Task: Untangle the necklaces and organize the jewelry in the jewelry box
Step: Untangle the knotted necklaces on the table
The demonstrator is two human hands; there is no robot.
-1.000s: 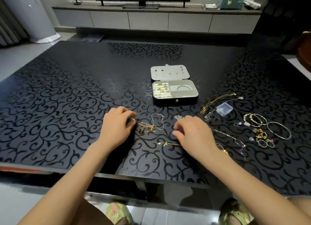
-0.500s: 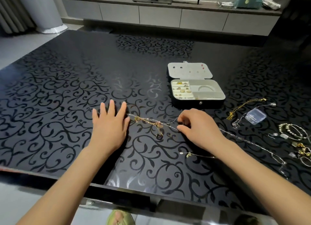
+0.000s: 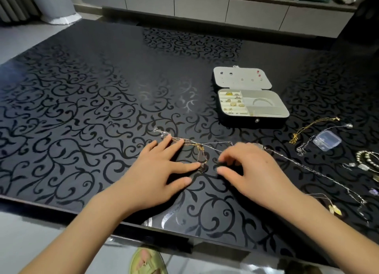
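A tangle of thin gold and silver necklaces (image 3: pixel 200 148) lies on the black patterned table (image 3: pixel 82 109), with a dark pendant (image 3: pixel 204 167) hanging off the knot. My left hand (image 3: pixel 158 171) lies flat, fingers spread, its fingertips pressing on the gold chain left of the knot. My right hand (image 3: pixel 252 171) hovers just right of the knot, blurred, fingers loosely curved with thumb and forefinger apart; nothing shows between them. A long silver chain (image 3: pixel 307 168) runs from under it to the right. The open jewelry box (image 3: pixel 246 122) stands behind, with rings in its left slots.
To the right lie a gold necklace (image 3: pixel 313 124), a small clear plastic case (image 3: pixel 327 140), a silver chain (image 3: pixel 303 149), beaded bracelets (image 3: pixel 367 159) and gold pendants (image 3: pixel 334 209). The table's near edge (image 3: pixel 143 227) runs below my wrists. A low cabinet (image 3: pixel 205 5) stands beyond.
My left hand slid right onto the gold chain. My right hand eased its pinch on the chain and its fingers dropped toward the pendant. The view shifted left and down.
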